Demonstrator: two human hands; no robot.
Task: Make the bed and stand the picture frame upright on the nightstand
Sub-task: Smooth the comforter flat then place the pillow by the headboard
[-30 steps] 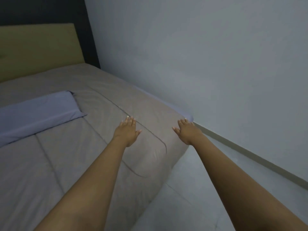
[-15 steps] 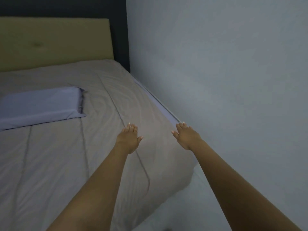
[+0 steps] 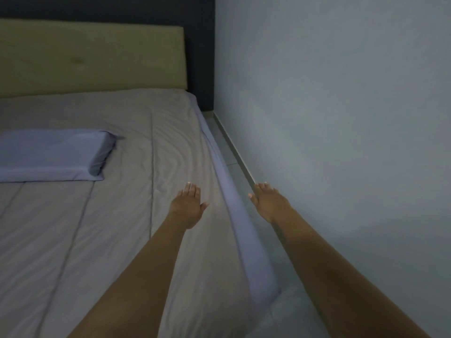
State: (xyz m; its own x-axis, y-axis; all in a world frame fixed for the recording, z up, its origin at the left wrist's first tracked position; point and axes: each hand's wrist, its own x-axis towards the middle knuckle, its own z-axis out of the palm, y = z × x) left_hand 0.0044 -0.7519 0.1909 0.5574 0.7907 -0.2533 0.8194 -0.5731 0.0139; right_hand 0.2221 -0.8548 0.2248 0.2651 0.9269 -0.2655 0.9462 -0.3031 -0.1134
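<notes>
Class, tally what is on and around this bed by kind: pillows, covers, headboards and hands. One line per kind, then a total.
Pillows: 1, the lilac pillow
Covers: 1, the grey quilt
Headboards: 1, the tan headboard
Hands: 2, left hand and right hand
Total: 5

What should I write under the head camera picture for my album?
Two open hands, left hand and right hand, reach over a grey bedspread beside a lilac pillow.

The grey-brown quilted bed cover [image 3: 122, 228] lies spread flat with light wrinkles beneath the left hand [image 3: 188, 206]; its lavender sheet edge [image 3: 241, 230] runs between both hands.
</notes>
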